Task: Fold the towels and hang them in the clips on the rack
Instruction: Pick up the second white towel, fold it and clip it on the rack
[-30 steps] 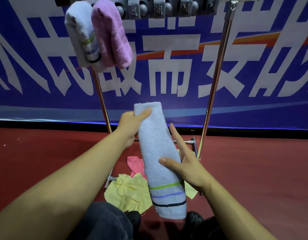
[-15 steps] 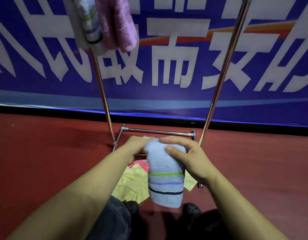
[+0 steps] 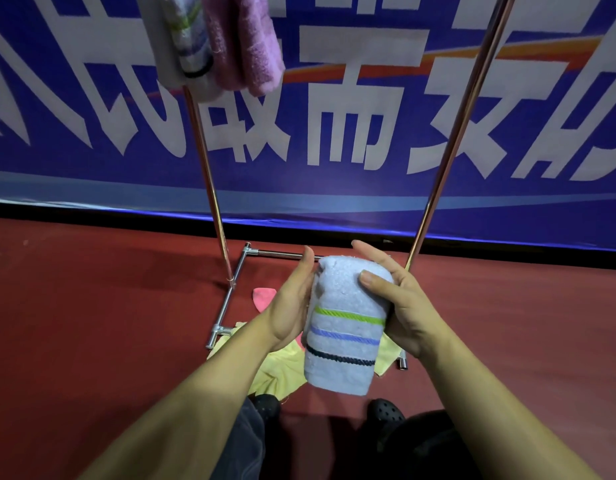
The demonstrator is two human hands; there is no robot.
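Head view is showing a folded light blue towel (image 3: 344, 327) sitting centre frame, its long axis running roughly upright, folded end uppermost. The left hand (image 3: 292, 303) is pressing flat against its left side with straight fingers; the right hand (image 3: 400, 303) is gripping it, thumb across the front and fingers behind. The rack (image 3: 209, 174) is rising behind, and its clips are lying out of frame above, so the lift looks to be going straight up. Two hung towels (image 3: 227, 39) are showing upper left. Loose cloths (image 3: 278, 372) are lying on the red floor (image 3: 92, 306).
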